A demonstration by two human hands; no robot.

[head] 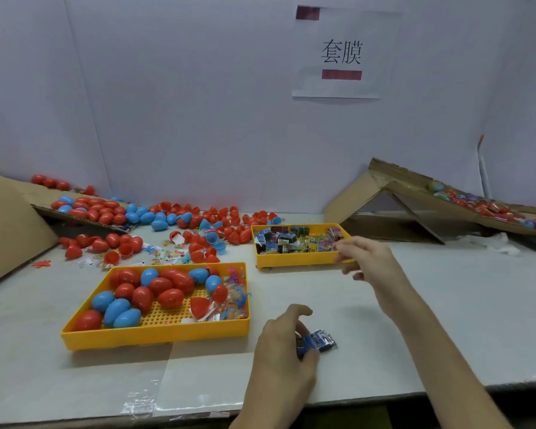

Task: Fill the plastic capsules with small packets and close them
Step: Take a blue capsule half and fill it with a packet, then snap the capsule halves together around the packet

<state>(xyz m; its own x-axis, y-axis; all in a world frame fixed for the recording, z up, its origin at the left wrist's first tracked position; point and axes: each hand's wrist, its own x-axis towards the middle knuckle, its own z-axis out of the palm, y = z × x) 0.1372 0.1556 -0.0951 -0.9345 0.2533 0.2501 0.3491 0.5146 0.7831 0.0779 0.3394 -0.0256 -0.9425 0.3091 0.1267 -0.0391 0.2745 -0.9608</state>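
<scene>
The left hand (pixel 287 339) sits low over the table, its fingers curled round a blue packet (pixel 321 339) that juts out past the fingertips. It is probably held ready for stuffing into a capsule. The right hand (pixel 364 258) reaches forward with the wrist bent, fingers loosely curled over the near right corner of the packet tray (pixel 291 261) — likely after another packet, though whether they pinch anything I cannot tell. Red and blue capsules (pixel 167 292) lie in the other tray (pixel 155 337), left of both hands' fingers.

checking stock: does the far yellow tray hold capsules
No, the far yellow tray holds small packets, not capsules.
</scene>
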